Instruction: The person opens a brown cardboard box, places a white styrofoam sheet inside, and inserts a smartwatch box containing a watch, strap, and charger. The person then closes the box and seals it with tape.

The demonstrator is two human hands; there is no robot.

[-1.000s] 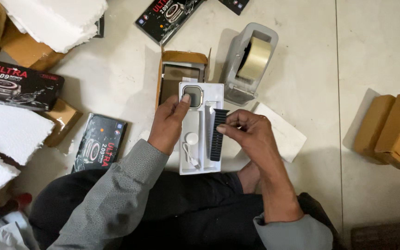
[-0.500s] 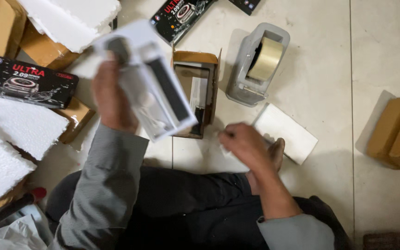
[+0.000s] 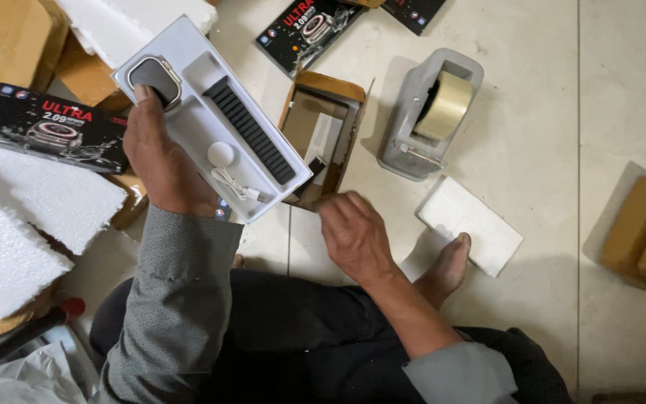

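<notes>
- The left hand (image 3: 160, 161) grips a white tray (image 3: 188, 127), thumb pressed on the watch face (image 3: 155, 76) at its upper corner. A second ago the tray lay flat on the floor in front of the lap; now it is lifted and tilted over the left side, clear of the floor.
- The right hand (image 3: 353, 236) has let go of the strap. It now hangs loosely curled and holds nothing, just below the near edge of the open box (image 3: 321, 135).
- So the tray is out of the way and the box mouth is uncovered; the tray's contents have stayed seated through the lift.
- The tray is smooth moulded plastic with recesses: a rounded-square dark watch face, a long ribbed black strap (image 3: 252, 131), a round white charger puck (image 3: 220, 154) with a thin coiled cable.
- The box is brown cardboard with folded paper and a small dark piece inside.
- Beyond it, toward the floor's far edge, stands a grey tape dispenser (image 3: 428, 112) with a tan roll.
- A white foam pad (image 3: 470, 233) lies by the bare foot (image 3: 446, 265); rough foam slabs (image 3: 24, 224) lie left.
</notes>
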